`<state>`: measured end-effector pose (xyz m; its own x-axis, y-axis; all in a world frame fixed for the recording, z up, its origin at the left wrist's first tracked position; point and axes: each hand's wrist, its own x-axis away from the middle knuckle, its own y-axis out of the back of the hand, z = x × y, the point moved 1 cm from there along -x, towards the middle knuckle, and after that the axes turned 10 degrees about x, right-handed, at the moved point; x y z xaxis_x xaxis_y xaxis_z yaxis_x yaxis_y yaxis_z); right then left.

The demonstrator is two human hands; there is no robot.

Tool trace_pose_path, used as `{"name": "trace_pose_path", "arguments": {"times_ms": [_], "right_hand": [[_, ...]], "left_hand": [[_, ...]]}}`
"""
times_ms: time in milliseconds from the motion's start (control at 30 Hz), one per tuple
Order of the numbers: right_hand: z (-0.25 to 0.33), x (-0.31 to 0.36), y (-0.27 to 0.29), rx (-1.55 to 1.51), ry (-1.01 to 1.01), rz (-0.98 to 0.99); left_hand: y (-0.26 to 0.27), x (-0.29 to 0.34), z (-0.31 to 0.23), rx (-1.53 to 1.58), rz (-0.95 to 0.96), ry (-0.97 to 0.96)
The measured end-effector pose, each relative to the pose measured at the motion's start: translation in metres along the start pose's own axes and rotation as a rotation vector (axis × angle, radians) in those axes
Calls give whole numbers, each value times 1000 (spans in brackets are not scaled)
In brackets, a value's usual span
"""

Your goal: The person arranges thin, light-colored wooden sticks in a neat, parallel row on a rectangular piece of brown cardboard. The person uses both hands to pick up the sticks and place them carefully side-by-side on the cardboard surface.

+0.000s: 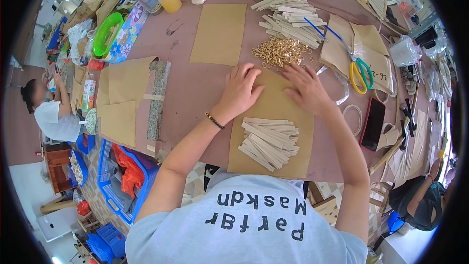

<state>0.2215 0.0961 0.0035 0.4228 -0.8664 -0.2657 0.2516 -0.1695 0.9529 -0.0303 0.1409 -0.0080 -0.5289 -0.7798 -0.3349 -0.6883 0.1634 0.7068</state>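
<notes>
**Loose strips and rings sit close to your hands**

Low in the frame, the pile of pale strips point(269, 142) lies loose on the tan sheet point(273, 99). Just above it, your left hand point(239, 90) and right hand point(308, 89) press flat on that sheet, fingers spread, gripping nothing. If you drag the sheet, the strips may slide off. Farther up, the gold rings point(281, 52) could scatter with one careless sweep.

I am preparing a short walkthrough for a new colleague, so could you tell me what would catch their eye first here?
First, the two hands, left hand and right hand, pressed flat on a tan sheet at the table's near edge. Just beyond their fingertips lies a heap of gold rings, with pale strips piled behind it. To the right lie scissors with yellow and green handles.
</notes>
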Motion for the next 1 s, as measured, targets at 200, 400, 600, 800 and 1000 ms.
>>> {"name": "trace_pose_path", "arguments": {"times_ms": [200,400,600,800,1000], "right_hand": [[-9,-3,-6,-64,-96,-72],[1,4,-4,-13,-140,-143],[83,65,30,-254,-29,12],[112,97,30,-356,-191,-17],[85,67,27,-449,-290,-106]], "left_hand": [[-7,-14,11,-84,-15,47],[2,-6,-11,-70,45,-40],[19,81,-65,114,335,-137],[35,106,-78,224,412,-30],[28,57,-49,320,359,10]]}}
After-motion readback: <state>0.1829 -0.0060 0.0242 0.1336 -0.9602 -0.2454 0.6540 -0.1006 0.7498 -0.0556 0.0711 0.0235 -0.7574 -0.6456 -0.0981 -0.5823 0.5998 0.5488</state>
